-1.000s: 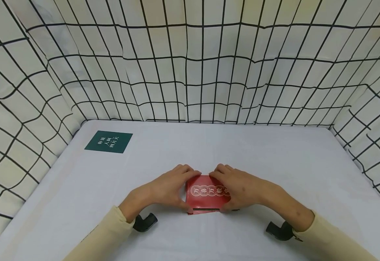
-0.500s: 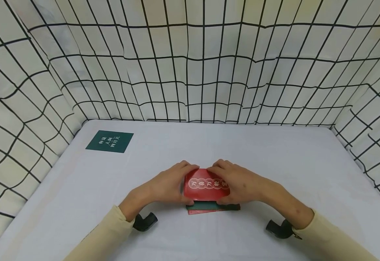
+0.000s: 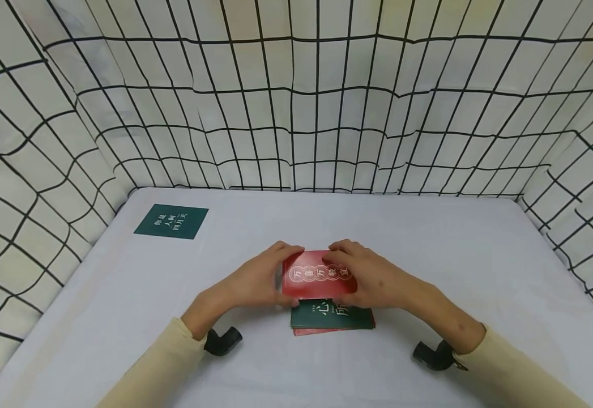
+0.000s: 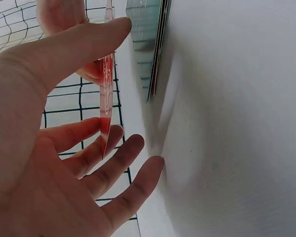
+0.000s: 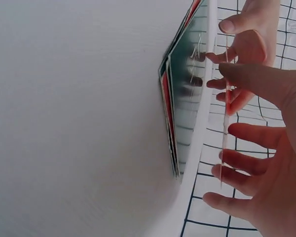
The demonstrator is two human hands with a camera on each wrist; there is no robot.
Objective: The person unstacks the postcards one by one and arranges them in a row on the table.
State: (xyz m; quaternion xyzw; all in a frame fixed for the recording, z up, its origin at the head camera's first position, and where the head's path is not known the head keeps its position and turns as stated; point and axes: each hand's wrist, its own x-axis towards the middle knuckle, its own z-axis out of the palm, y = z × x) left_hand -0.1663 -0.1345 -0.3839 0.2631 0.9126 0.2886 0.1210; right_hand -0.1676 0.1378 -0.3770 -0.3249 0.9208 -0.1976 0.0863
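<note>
A glossy red card with white ringed characters is held between my two hands in the head view. My left hand pinches its left end, thumb at the near edge and fingers at the far edge. At the other end my right hand grips the card the same way. Both wrist views show the red card nearly edge-on, raised off the pile. That small pile lies on the table, a dark green card with white characters on top and a red card peeking out below.
Another dark green card with white writing lies at the table's far left corner. A white cloth covers the table. Black netting in front of pale sheeting rises along its back and sides.
Both hands have lifted the red card off the pile and carried it away from the body and slightly left. The green card beneath has come into view.
</note>
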